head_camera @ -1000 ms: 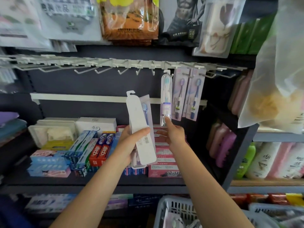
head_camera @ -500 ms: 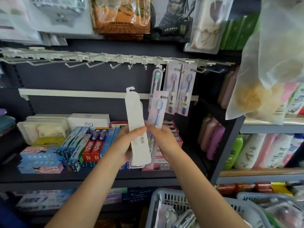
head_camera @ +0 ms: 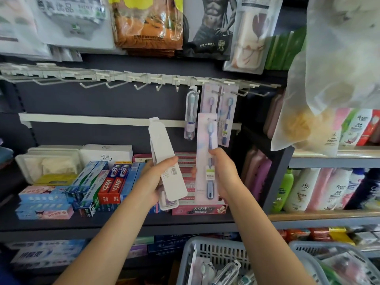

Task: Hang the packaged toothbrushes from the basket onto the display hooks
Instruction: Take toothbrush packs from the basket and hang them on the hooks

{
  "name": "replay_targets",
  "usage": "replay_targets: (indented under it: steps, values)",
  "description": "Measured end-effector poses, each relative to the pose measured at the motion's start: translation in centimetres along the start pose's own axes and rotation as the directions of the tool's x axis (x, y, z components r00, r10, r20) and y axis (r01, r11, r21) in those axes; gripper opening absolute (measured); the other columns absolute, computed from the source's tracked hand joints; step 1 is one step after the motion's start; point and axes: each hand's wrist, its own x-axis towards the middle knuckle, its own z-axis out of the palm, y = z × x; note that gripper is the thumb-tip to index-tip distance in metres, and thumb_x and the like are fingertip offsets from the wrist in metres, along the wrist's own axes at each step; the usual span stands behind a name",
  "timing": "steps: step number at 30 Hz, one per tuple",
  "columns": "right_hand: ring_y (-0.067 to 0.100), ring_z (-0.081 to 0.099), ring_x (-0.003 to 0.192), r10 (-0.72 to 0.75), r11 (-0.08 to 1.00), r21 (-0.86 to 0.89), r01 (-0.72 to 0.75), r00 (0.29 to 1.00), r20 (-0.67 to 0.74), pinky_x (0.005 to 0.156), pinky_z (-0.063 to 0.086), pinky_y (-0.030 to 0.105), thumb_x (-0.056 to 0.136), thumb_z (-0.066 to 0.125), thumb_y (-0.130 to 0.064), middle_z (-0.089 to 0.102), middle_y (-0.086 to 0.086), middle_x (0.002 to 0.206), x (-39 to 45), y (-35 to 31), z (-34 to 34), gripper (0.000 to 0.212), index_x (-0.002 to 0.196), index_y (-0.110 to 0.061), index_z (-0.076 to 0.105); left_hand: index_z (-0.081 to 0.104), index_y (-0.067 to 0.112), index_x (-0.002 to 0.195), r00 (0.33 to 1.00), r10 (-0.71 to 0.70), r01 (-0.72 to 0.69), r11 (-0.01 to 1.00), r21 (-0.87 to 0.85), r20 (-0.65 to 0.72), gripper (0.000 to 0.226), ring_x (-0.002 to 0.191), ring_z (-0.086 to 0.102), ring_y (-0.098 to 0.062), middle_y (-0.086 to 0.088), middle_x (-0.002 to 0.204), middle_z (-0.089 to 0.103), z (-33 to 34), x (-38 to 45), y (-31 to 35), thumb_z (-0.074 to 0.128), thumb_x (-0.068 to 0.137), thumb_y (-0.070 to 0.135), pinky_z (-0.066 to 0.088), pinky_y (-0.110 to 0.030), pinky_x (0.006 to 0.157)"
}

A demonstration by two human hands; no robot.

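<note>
Since a second ago, pink toothbrush pack [head_camera: 206, 155] taken into right hand [head_camera: 225, 173], left hand [head_camera: 153, 182] clutching remaining packs [head_camera: 167, 169], next for hooks [head_camera: 176, 87].

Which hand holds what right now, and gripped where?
Left hand grips a stack of toothbrush packs, white backs showing, around the lower half. Right hand holds a pink-carded blue toothbrush at mid-height.

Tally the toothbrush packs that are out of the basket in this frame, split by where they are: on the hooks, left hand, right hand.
On the hooks: 3 (clear tube pack, pink card pack, blue-brush card pack)
In left hand: at least 2, stacked (white-backed packs)
In right hand: 1 (pink-card pack)
Total: at least 6
</note>
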Motion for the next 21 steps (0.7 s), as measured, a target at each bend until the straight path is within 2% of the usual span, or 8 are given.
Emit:
replay_targets:
  steps: [3, 5, 8, 11, 17, 19, 21]
  values:
    - [0.045, 0.067, 0.088, -0.121, 0.991, 0.051, 0.122, 0.993, -0.017, 0.086, 0.058, 0.059, 0.100, 0.051, -0.019, 0.068, 0.024, 0.105, -0.2, -1.6, -1.1, 0.011, 0.106, -0.011, 0.054, 0.066, 0.016, 0.119, 1.000, 0.010, -0.010, 1.000, -0.004, 0.021, 0.038, 0.103, 0.068, -0.028, -0.009, 0.107, 0.075, 0.7, -0.1, 0.3, 0.079, 0.083, 0.020, 0.054, -0.040, 0.073]
    - [0.052, 0.068, 0.089, -0.211, 0.976, 0.051, 0.213, 0.977, -0.038, 0.082, 0.059, 0.059, 0.104, 0.049, -0.019, 0.071, 0.025, 0.104, -0.2, -2.5, -1.6, 0.008, 0.103, -0.013, 0.053, 0.066, 0.017, 0.119, 0.999, 0.013, -0.012, 1.000, -0.007, 0.031, 0.037, 0.103, 0.068, -0.028, -0.009, 0.107, 0.075, 1.1, -0.2, 0.3, 0.079, 0.084, 0.019, 0.055, -0.041, 0.075]
    - [0.044, 0.072, 0.076, -0.285, 0.958, 0.026, 0.286, 0.958, -0.040, 0.072, 0.062, 0.052, 0.106, 0.046, -0.020, 0.074, 0.018, 0.093, -0.7, -3.6, -1.7, 0.008, 0.105, -0.015, 0.052, 0.066, 0.018, 0.120, 0.999, 0.009, -0.008, 1.000, -0.008, 0.038, 0.041, 0.106, 0.069, -0.030, -0.010, 0.111, 0.075, 1.3, -0.1, 0.0, 0.080, 0.082, 0.019, 0.056, -0.047, 0.086]
    - [0.044, 0.073, 0.079, -0.290, 0.957, 0.005, 0.291, 0.955, -0.061, 0.078, 0.061, 0.057, 0.105, 0.049, -0.023, 0.072, 0.024, 0.099, -0.8, -4.2, -1.6, 0.008, 0.103, -0.017, 0.054, 0.066, 0.019, 0.120, 0.999, 0.008, -0.008, 1.000, -0.007, 0.036, 0.043, 0.109, 0.068, -0.031, -0.010, 0.111, 0.075, 1.4, -0.1, -0.1, 0.081, 0.080, 0.019, 0.055, -0.050, 0.092]
    - [0.050, 0.070, 0.093, -0.264, 0.964, -0.010, 0.264, 0.960, -0.091, 0.083, 0.058, 0.063, 0.098, 0.056, -0.029, 0.068, 0.029, 0.109, 0.6, -5.4, -1.4, 0.011, 0.096, -0.018, 0.057, 0.065, 0.021, 0.121, 0.999, 0.015, -0.016, 1.000, 0.007, 0.040, 0.041, 0.110, 0.067, -0.030, -0.010, 0.112, 0.074, 1.9, -0.2, -0.1, 0.080, 0.082, 0.019, 0.054, -0.049, 0.090]
    - [0.046, 0.072, 0.088, -0.261, 0.965, -0.005, 0.261, 0.961, -0.093, 0.079, 0.061, 0.058, 0.102, 0.053, -0.023, 0.071, 0.026, 0.103, 1.0, -5.9, -1.5, 0.012, 0.098, -0.012, 0.054, 0.066, 0.021, 0.119, 0.999, 0.017, -0.018, 1.000, 0.012, 0.038, 0.041, 0.109, 0.067, -0.030, -0.009, 0.111, 0.075, 2.0, -0.2, -0.1, 0.081, 0.081, 0.020, 0.054, -0.048, 0.088]
    - [0.035, 0.075, 0.074, -0.255, 0.967, -0.006, 0.256, 0.962, -0.093, 0.066, 0.064, 0.044, 0.105, 0.050, -0.019, 0.075, 0.014, 0.084, 1.6, -6.3, -1.6, 0.011, 0.106, -0.009, 0.053, 0.066, 0.022, 0.119, 0.999, 0.020, -0.021, 1.000, 0.020, 0.039, 0.042, 0.108, 0.067, -0.029, -0.008, 0.110, 0.075, 2.2, -0.2, -0.1, 0.081, 0.080, 0.021, 0.055, -0.046, 0.085]
